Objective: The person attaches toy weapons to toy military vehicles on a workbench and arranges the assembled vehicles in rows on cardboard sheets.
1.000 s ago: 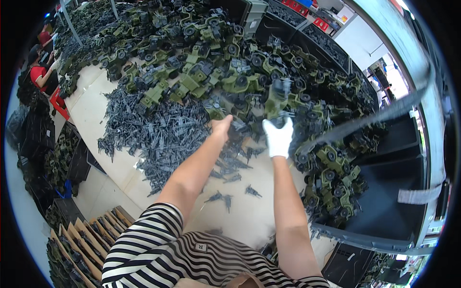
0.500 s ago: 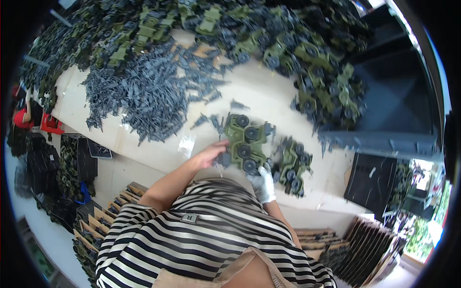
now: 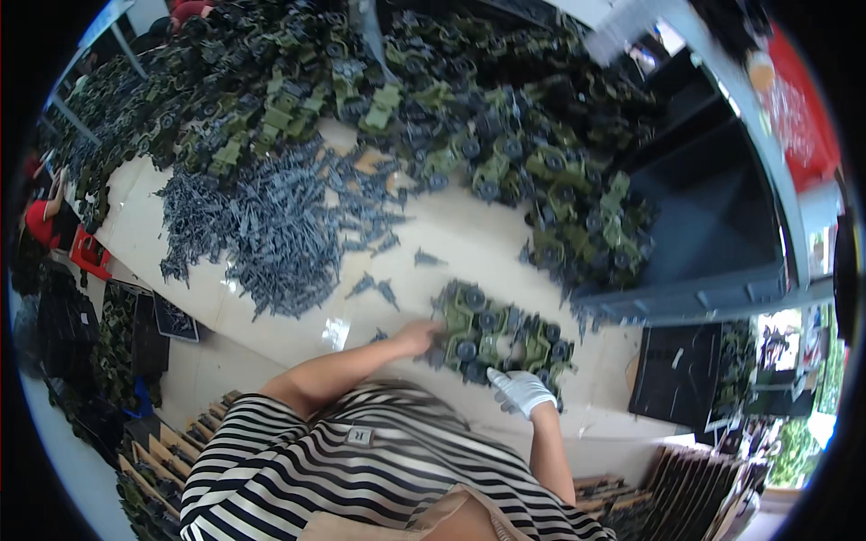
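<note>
Wheels facing up, a green toy army vehicle (image 3: 467, 325) is between my hands, close against a second green toy vehicle (image 3: 547, 350) on its right. My bare left hand (image 3: 418, 337) has its fingers closed on the left edge of the first vehicle; the fingertips are partly hidden. In a white glove, my right hand (image 3: 523, 393) grips from the near side where the two vehicles meet, thumb toward the first one. Some of its fingers are out of sight underneath. A few loose grey plastic gun-shaped pieces (image 3: 386, 293) lie left of the vehicles.
A heap of grey pieces (image 3: 280, 230) covers the left of the pale table (image 3: 469, 230). Green vehicles (image 3: 577, 189) are piled along the far side. A dark bin (image 3: 713, 198) stands at right, a black crate (image 3: 677, 374) below it. Cardboard-divided boxes (image 3: 695, 487) flank me.
The held vehicle has moved right and nearer, up against the second vehicle. My right hand has shifted right with it, and my left hand has followed. The view has tilted slightly.
</note>
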Motion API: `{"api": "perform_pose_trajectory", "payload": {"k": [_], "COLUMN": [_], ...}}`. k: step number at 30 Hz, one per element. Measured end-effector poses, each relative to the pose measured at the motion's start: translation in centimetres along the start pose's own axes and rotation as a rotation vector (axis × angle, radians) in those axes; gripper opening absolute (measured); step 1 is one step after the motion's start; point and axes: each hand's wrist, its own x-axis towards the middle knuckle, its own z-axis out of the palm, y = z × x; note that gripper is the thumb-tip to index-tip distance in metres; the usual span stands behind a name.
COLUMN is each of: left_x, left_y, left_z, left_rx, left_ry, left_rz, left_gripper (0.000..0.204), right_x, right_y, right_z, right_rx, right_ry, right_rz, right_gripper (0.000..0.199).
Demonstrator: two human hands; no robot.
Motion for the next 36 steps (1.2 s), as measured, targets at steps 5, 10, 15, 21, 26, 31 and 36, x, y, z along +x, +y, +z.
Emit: {"api": "perform_pose_trajectory", "payload": {"k": [5, 10, 15, 21, 26, 31, 36], "left_x": [3.5, 12.4, 19.1, 10.3, 0.2, -8.7, -14.7], "left_y": [-3.5, 1.0, -3.0, -1.0, -3.7, -1.4, -6.2], "left_z": [-14.7, -33.9, -37.8, -38.8, -29.6, -17.2, -15.1], "left_rx": [-0.136, 0.063, 0.033, -0.898, -1.618, -2.038, -1.548], "left_ry": [0.383, 0.950, 0.988, 0.945, 0.410, 0.225, 0.282], "left_rz": [0.008, -0.327, -0.139, -0.037, 0.119, 0.029, -0.272], "left_gripper": [0.038, 0.115, 0.109, 0.071, 0.045, 0.051, 0.051], "right_x": [6.3, 4.6, 6.9, 6.4, 6.9, 4.8, 2.9], "right_y": [-13.3, -33.1, -39.1, -33.3, -22.4, -12.6, -6.9], "right_z": [-9.2, -19.1, -22.5, -20.5, -9.7, 4.8, 6.0], "right_rx": [0.013, -0.053, -0.094, 0.399, 0.578, 0.281, 0.070], "right_ry": [0.847, 1.035, 0.862, 0.980, 0.813, 0.914, 1.006], "right_rz": [-0.987, -0.846, -0.872, -1.122, -1.378, -1.398, -1.302], "right_gripper": [0.087, 0.124, 0.107, 0.078, 0.084, 0.091, 0.091]}}
